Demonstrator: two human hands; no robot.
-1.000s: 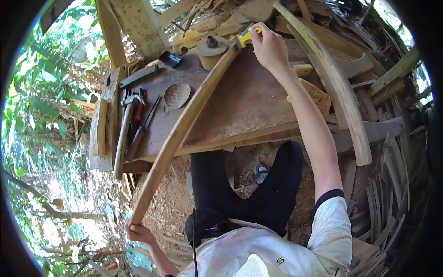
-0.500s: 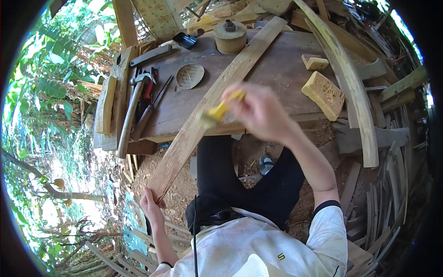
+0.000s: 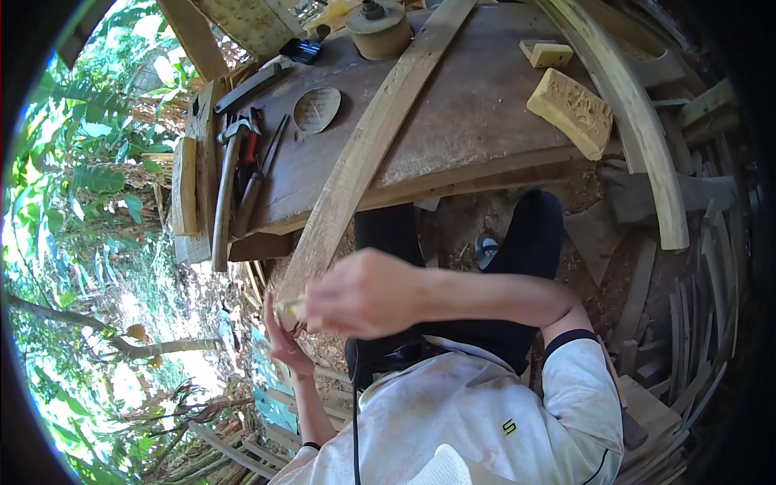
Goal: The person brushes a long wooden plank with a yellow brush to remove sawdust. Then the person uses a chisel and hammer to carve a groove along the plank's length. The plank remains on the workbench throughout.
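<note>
A long flat wooden board (image 3: pixel 372 137) lies slanting across the workbench (image 3: pixel 461 162), its near end above my lap. My left hand (image 3: pixel 287 343) holds that end, fingers along its edge. My right hand (image 3: pixel 356 295), blurred, is at the same end, closed on a small yellow tool (image 3: pixel 288 307) that it mostly hides. Left of the board are a round shallow wooden piece (image 3: pixel 314 108), a hammer (image 3: pixel 228 182), a red-handled tool (image 3: pixel 249 153) and thin pointed tools (image 3: pixel 263 174).
A round wooden block with a bolt (image 3: pixel 378 36) stands at the back. A light carved block (image 3: pixel 566 113) and long curved timber (image 3: pixel 663 186) are on the right. Loose slats (image 3: pixel 687 323) pile below. Foliage (image 3: pixel 105 186) borders the left.
My right hand has swept down the board with the yellow tool, from the far end to the near end beside my left hand. The bench now appears higher in the view.
</note>
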